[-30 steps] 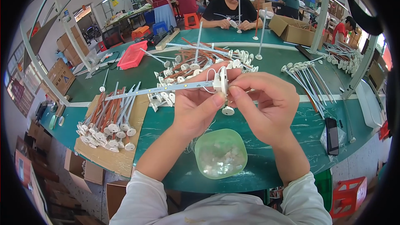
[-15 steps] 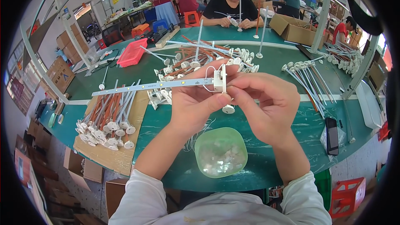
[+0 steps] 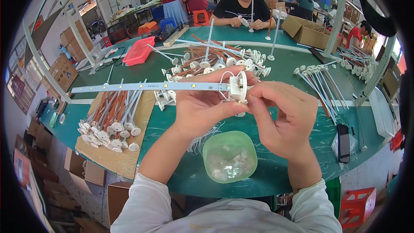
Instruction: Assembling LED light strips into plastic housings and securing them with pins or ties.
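My left hand (image 3: 194, 110) grips an LED light strip (image 3: 142, 86) by its white round end cap (image 3: 244, 87). The strip is a slim pale bar with small yellow LEDs, pointing left and nearly level. Thin white wires loop from the bar to a block on the cap. Against the cap's right side, my right hand (image 3: 288, 118) pinches with thumb and fingers; whatever is between those fingertips is hidden. Below both hands stands a green translucent bowl (image 3: 208, 142) with small clear or whitish pieces inside. Loose white wires (image 3: 200, 143) lie beside the bowl.
Capped strips lie on cardboard (image 3: 129, 164) at left, in a central pile (image 3: 198, 58) and at right (image 3: 319, 86). A red basket (image 3: 139, 51), a phone (image 3: 343, 143) and an open carton (image 3: 304, 30) are around. Across the table a person (image 3: 241, 6) handles similar parts.
The strip has shifted a little to the right at its cap, and its cap has turned to show more of its inner face. Both hands keep their hold, the right moving slightly right.
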Tool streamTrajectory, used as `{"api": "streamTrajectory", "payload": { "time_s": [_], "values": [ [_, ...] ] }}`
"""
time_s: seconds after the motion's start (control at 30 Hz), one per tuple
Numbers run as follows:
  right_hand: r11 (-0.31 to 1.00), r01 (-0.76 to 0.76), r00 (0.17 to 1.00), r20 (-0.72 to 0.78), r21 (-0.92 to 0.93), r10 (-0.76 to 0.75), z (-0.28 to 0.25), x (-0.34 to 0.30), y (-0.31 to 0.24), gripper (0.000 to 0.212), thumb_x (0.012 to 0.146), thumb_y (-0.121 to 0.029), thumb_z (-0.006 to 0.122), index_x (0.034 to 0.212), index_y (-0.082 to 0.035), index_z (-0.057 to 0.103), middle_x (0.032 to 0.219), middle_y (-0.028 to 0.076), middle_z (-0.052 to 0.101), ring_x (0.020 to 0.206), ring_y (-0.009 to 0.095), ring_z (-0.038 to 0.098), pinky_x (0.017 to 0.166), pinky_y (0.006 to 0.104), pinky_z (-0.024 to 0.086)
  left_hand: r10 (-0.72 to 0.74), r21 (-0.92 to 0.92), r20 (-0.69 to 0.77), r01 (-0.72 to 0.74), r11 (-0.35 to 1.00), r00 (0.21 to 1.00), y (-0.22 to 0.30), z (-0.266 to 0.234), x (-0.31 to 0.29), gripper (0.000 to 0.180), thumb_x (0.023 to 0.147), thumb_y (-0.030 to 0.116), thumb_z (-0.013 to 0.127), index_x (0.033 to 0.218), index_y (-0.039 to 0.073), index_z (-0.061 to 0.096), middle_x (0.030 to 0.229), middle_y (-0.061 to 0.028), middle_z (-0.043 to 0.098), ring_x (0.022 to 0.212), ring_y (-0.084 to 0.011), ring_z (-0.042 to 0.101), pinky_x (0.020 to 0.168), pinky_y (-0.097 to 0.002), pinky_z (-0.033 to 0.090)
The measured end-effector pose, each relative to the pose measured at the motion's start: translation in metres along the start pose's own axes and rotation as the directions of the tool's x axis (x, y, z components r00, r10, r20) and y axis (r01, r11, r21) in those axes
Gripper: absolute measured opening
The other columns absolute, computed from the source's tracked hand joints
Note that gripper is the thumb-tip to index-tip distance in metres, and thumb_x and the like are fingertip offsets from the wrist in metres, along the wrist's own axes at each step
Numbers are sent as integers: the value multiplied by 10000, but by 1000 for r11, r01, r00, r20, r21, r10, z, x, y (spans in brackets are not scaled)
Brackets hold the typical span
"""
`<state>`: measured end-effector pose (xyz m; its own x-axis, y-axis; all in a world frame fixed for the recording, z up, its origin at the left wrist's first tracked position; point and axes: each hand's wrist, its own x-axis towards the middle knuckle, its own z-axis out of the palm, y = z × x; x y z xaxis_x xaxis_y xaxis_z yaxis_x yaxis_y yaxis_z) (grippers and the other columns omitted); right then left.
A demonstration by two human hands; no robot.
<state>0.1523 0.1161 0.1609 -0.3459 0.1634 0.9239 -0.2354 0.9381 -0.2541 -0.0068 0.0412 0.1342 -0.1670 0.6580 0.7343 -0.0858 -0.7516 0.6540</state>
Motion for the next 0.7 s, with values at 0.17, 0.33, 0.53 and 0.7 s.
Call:
{"api": "streamTrajectory", "payload": {
  "time_s": [0.17, 0.33, 0.53, 0.7],
  "values": [
    [999, 3, 1000, 18, -39, -3, -2, -3, -6, 154, 726, 53, 713, 863, 1, 664, 791, 127, 695, 634, 254, 677, 545, 283, 513, 24, 9, -9, -24, 1000, 1000, -2, 3, -2, 684, 694, 73, 857, 1296, -42, 554, 1161, -242, 654, 1051, -353, 664, 920, -476, 549],
    [999, -38, 999, -16, -26, 38, -1, -2, -12, 103, 764, 98, 651, 833, 21, 644, 713, 88, 661, 587, 178, 607, 551, 251, 456, 109, -39, 107, -105, 994, 988, -9, -3, -3, 567, 752, -82, 759, 1284, -36, 571, 1171, -226, 641, 1081, -306, 640, 916, -458, 556],
    [1000, -18, 999, -31, -9, 18, 0, -4, -10, 113, 762, 104, 648, 836, 18, 648, 704, 86, 652, 582, 173, 603, 541, 246, 451, 92, -80, 90, -85, 993, 992, -10, 4, -2, 558, 758, -63, 767, 1282, -31, 576, 1164, -224, 643, 1063, -289, 646, 889, -442, 565],
    [999, -50, 999, -3, -15, 50, -2, -3, -15, 119, 760, 98, 660, 852, 22, 659, 731, 85, 672, 597, 163, 620, 538, 248, 459, 87, 5, 86, -88, 996, 993, -6, 2, -1, 651, 705, 69, 850, 1286, -21, 573, 1169, -248, 646, 1077, -367, 649, 930, -482, 540]
  ]
}}
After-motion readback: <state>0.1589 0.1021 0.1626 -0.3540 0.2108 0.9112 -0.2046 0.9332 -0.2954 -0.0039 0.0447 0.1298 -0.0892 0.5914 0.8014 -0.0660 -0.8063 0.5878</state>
